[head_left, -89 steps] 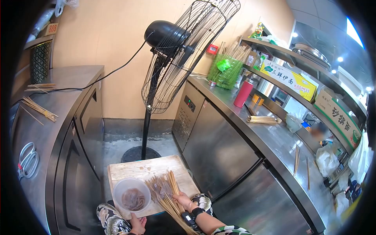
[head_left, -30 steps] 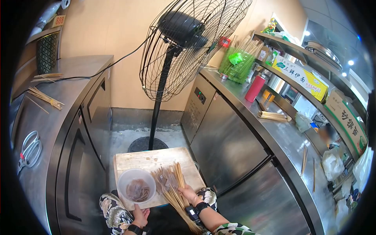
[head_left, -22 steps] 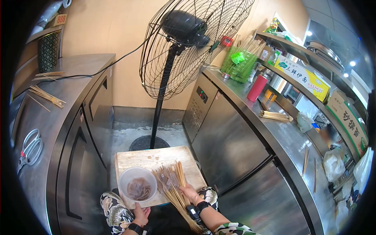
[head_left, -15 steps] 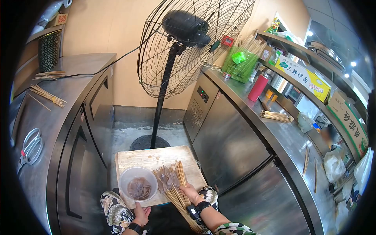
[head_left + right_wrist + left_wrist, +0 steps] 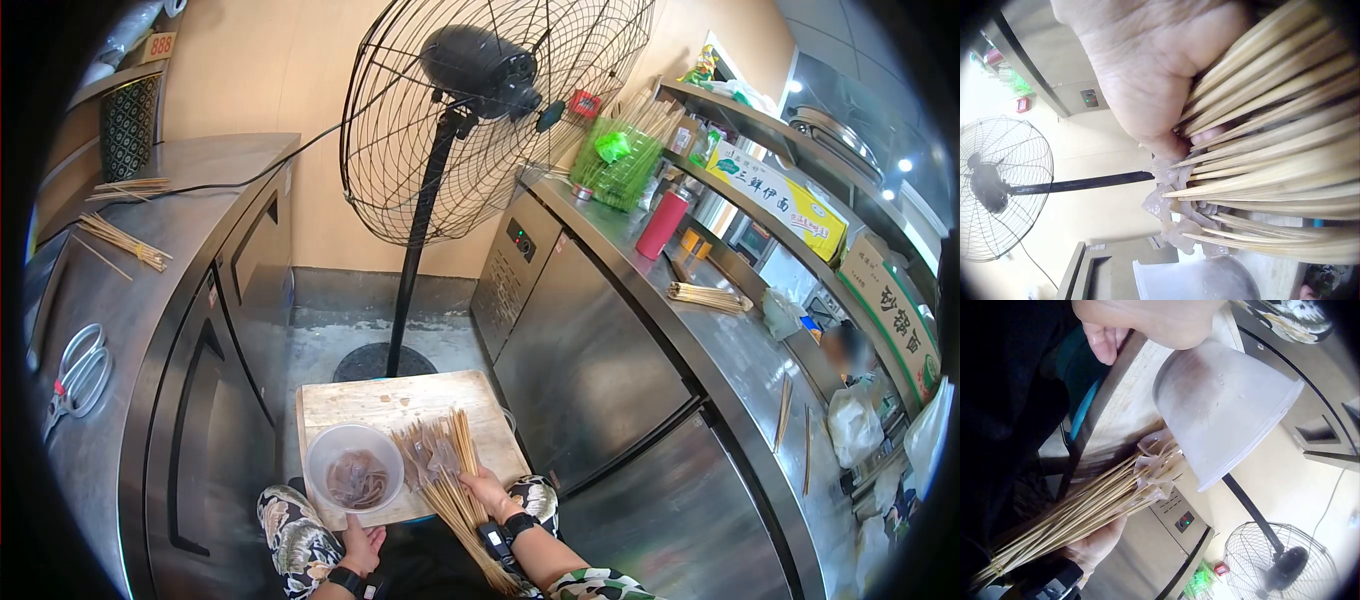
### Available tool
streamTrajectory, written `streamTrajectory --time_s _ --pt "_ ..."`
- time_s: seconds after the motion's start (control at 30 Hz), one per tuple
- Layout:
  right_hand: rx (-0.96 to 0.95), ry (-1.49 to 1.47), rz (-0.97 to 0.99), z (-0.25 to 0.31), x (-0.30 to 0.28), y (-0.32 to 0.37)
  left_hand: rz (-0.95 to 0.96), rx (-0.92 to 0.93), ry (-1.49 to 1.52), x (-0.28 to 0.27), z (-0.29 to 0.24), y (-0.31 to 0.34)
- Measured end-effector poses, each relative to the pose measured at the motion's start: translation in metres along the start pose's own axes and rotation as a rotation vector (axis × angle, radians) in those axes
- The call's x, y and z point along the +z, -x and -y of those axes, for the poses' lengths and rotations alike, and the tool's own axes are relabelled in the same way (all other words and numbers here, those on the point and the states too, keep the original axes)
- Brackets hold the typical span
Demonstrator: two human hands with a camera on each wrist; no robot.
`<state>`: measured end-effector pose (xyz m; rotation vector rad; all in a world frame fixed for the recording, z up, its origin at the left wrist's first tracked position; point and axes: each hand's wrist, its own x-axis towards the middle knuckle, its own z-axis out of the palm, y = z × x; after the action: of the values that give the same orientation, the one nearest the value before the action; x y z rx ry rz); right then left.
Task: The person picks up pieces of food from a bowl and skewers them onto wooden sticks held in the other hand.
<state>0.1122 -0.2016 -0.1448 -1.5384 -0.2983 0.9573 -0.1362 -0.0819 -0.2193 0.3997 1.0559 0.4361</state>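
Right hand (image 5: pixel 490 492) around skewers (image 5: pixel 452 508), left hand (image 5: pixel 360 546) at board (image 5: pixel 400 402)

Cutting board (image 5: pixel 400 405) was pale raw wood, matt, scored and stained. Bowl (image 5: pixel 312 462) was frosted translucent plastic, smooth. Skewers (image 5: pixel 462 505) were bare bamboo, matt and dry; meat pieces (image 5: pixel 1169 215) on their tips looked wet and glossy. Left counter (image 5: pixel 140 300) and right counter (image 5: pixel 725 350) were brushed stainless steel with a satin sheen. Fan (image 5: pixel 480 100) had a black painted wire grille. Far right: bottle (image 5: pixel 662 225) was glossy red, basket (image 5: pixel 610 170) was green plastic mesh. Sleeve (image 5: pixel 590 585) was printed cloth.
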Motion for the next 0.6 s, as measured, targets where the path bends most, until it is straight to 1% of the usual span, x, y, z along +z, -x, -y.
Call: streamTrajectory --time_s 0.17,0.4,0.5,0.6 --pt "-0.017 -0.021 0.010 -0.0016 0.0001 -0.0001 0.012 0.009 0.011 0.0028 -0.0027 0.0054" --pt "-0.004 0.036 0.003 -0.0069 -0.0039 -0.0063 0.021 0.001 0.011 0.0011 -0.0023 0.0039" --pt "0.000 0.022 -0.005 -0.0064 -0.0029 -0.0051 -0.011 0.011 -0.001 0.0035 -0.0024 0.0051" --pt "0.018 0.023 0.006 -0.0073 -0.0044 -0.0062 0.032 0.012 0.010 0.0011 -0.0023 0.0042"
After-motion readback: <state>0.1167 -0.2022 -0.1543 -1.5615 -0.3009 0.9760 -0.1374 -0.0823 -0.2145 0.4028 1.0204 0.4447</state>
